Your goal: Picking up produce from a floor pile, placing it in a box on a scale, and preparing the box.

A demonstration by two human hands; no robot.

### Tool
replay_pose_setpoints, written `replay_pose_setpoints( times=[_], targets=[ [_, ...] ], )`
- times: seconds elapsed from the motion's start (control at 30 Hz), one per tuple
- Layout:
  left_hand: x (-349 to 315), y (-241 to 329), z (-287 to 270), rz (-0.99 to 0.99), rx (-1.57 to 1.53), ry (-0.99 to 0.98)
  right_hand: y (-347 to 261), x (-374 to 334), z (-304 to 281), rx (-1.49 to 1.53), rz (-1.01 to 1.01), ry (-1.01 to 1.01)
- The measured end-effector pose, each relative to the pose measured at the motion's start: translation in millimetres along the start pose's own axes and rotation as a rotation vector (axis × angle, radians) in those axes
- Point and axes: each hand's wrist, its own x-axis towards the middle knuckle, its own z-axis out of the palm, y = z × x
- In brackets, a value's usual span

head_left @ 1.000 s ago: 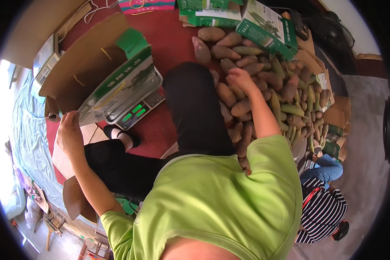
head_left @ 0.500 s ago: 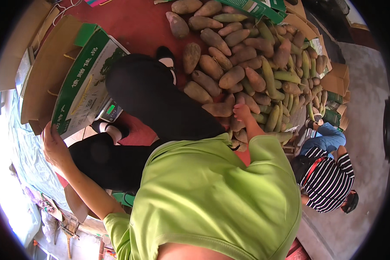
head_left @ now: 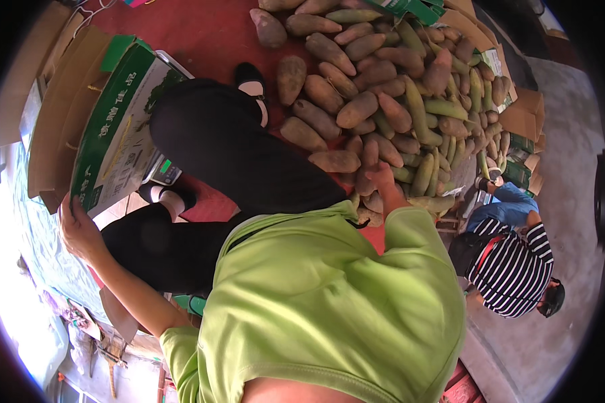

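Note:
My left hand grips the lower edge of a green and white cardboard carton, which stands with its brown flaps open. The fingers are closed over the board. My right hand is at the near edge of a big heap of long root vegetables, radish-like, some reddish brown, others green. Its fingers close round a reddish-brown root vegetable, partly hidden by the hand. Under the carton shows part of a scale with a lit green display.
The heap lies on a red floor covering. Open cartons stand beyond it. At the right a person in a striped shirt bends low. My black-trousered knee is between the carton and the heap.
My right hand has moved slightly down and right; a reddish-brown root vegetable now stands more upright against it. My left hand stays on the carton edge. The whole view has shifted a little.

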Motion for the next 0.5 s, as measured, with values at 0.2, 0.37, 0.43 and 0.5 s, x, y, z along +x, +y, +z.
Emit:
replay_pose_setpoints(
  times=[0.2,0.37,0.43,0.5],
  targets=[
    [-3.9,-5.0,-7.2,-0.029,-0.024,0.038,-114.4,-67.4,4.3,-0.446,0.186,0.057],
    [-2.7,3.3,-7.7,-0.043,-0.027,0.025,-101.0,-46.7,5.6,-0.49,0.209,0.001],
    [-1.6,3.1,-9.5,-0.007,-0.023,0.05,-103.8,-41.5,-1.0,-0.531,0.122,-0.001],
    [-1.3,8.1,-11.0,-0.053,0.01,0.028,-110.2,-31.8,-13.6,-0.564,0.045,0.014]
  ],
)
